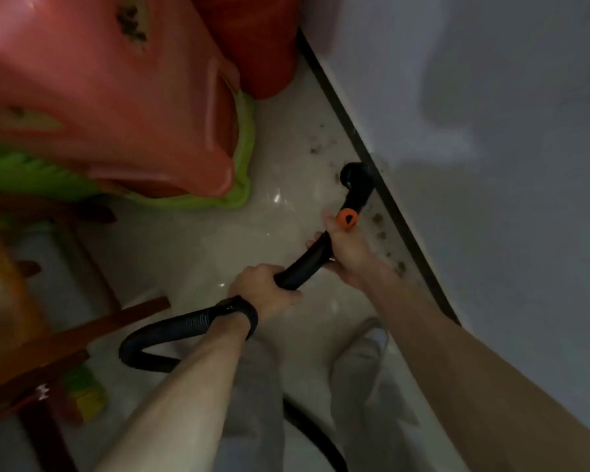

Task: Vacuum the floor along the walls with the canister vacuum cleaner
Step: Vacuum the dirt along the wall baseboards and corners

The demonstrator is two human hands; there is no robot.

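1. Step in hand: sucking dirt from the floor edge at centre right. The nozzle [356, 177] sits on the floor [218, 240], hard by the dark skirting [406, 240]; whether it touches I cannot tell.
2. The right hand [346, 253] is wrapped round the black tube [304, 264] just below its orange clip [347, 218].
3. The left hand [264, 284] grips the tube lower down, where the ribbed hose [171, 330] begins and loops toward the lower left. The canister is out of view.
4. Brown crumbs [382, 235] lie along the skirting above the nozzle and below it, beside the right hand, so I judge this stretch not yet clean.
5. The next move calls for sliding the nozzle along the skirting over those crumbs, mouth kept low. The pink stool [116, 97] at upper left narrows the gap further up.
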